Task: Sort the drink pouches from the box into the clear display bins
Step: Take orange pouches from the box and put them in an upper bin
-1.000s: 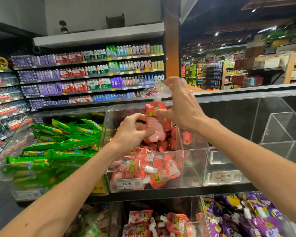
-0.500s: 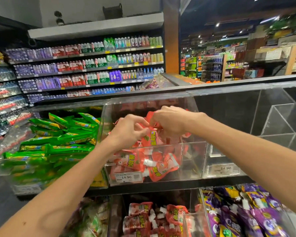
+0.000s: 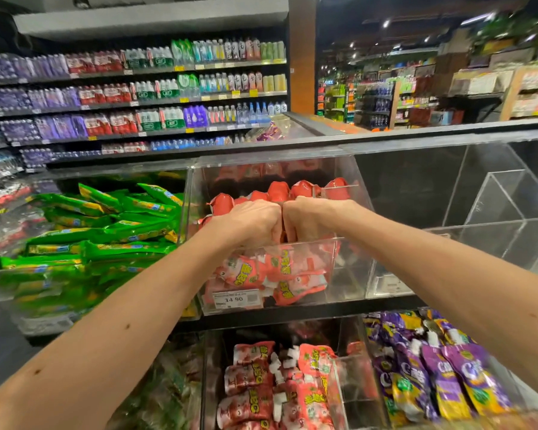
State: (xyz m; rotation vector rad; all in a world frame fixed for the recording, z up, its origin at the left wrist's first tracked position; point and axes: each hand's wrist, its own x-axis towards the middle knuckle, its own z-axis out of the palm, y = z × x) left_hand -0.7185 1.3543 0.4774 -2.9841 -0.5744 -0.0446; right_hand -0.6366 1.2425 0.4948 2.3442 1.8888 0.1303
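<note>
A clear display bin [image 3: 350, 274] in the middle of the upper shelf holds several red drink pouches [image 3: 258, 276]. Both my hands are inside it, knuckles touching, fingers curled down into the pile. My left hand [image 3: 252, 223] and my right hand [image 3: 308, 220] are each closed around red pouches, whose tops [image 3: 278, 191] stand in a row just behind the knuckles. My fingertips are hidden among the pouches. The source box is out of view.
A bin of green pouches [image 3: 84, 240] sits to the left, and an empty clear bin [image 3: 494, 231] to the right. On the lower shelf are more red pouches [image 3: 271, 386] and purple pouches [image 3: 432, 373]. Bottle shelves [image 3: 137, 97] stand behind.
My hands have dropped from above the bin, where the right held up one red pouch, down into the pile and come together. My view has moved closer.
</note>
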